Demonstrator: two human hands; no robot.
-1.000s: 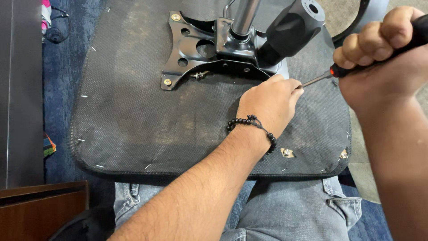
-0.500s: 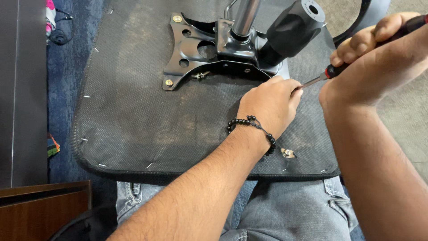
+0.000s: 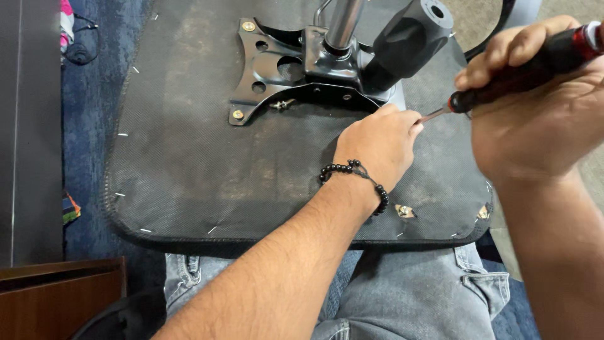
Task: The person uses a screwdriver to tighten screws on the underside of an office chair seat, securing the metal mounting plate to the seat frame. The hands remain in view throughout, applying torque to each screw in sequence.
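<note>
An upturned office chair seat with black fabric underside lies across my lap. A black metal mounting plate with a steel post and a black knob sits on it. My right hand grips a screwdriver with a dark red and black handle, its shaft angled down toward the plate's right edge. My left hand, with a black bead bracelet on the wrist, rests on the seat and pinches the screwdriver's tip, which hides whatever lies under the fingers.
A loose screw lies by the plate's lower edge, and brass bolts sit in two plate corners. Blue carpet lies to the left, a dark panel stands at the far left, and a wooden piece at the lower left.
My right hand has tilted and shifted slightly with the screwdriver. The left hand stays at the tip.
</note>
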